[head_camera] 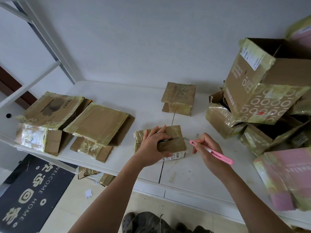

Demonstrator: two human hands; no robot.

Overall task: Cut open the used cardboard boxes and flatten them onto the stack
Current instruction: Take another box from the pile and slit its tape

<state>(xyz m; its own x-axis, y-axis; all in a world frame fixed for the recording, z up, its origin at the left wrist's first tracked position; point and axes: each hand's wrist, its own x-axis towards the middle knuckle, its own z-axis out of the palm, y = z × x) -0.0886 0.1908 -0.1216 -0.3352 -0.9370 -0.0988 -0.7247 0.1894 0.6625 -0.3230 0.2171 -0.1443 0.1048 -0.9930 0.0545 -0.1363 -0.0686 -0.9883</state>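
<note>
1. A small taped cardboard box (170, 140) sits on the white tabletop (193, 172) at centre frame, a dark slit cut along its top
2. The left hand (154, 146) presses flat on that box, fingers (159, 129) spread across the lid and thumb over the near edge, gripping nothing
3. The right hand (206, 149), just right of the box, has its fingers closed around a pink utility knife (212, 152), blade tip beside the box's right edge
4. Flattened boxes (80, 125) lie stacked at left of frame
5. Uncut boxes (262, 91) are piled at right; another taped box (178, 98) lies behind centre
</note>
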